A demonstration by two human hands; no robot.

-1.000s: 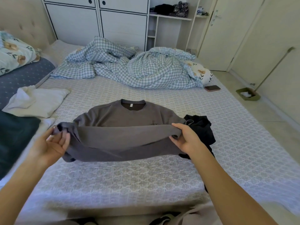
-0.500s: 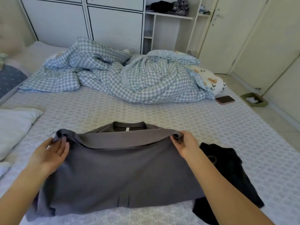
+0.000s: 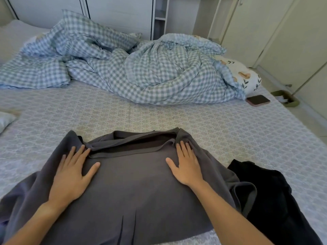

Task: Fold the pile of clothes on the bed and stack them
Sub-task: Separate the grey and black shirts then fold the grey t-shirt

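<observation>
The grey sweatshirt (image 3: 134, 188) lies on the bed (image 3: 221, 135), in the near centre of the head view, folded over on itself so that a broad smooth panel faces up. Its far edge shows a bunched band of fabric and a darker inner layer. A loose portion of the garment spreads toward the near left, and a ribbed cuff or hem loop hangs at the right side.

The left hand (image 3: 70, 175) rests flat on the left part of the sweatshirt, palm down, fingers straight and spread, thumb extended toward the centre. The right hand (image 3: 185, 165) rests flat on the right part, palm down, fingers straight and close together, thumb extended toward the centre. Neither hand grips the fabric; both press on its top surface. The hands are well apart, one on each side of the upper panel.

A black garment (image 3: 276, 200) lies crumpled on the bed just beside the sweatshirt, on the right, touching its edge.

A blue checked duvet (image 3: 141, 71) lies rumpled across the far part of the bed. A floral pillow (image 3: 246, 76) protrudes at its right end. A phone (image 3: 258, 100) lies face up near the pillow, close to the right edge of the bed. A white cloth item (image 3: 5, 119) is partly visible at the left margin.
</observation>
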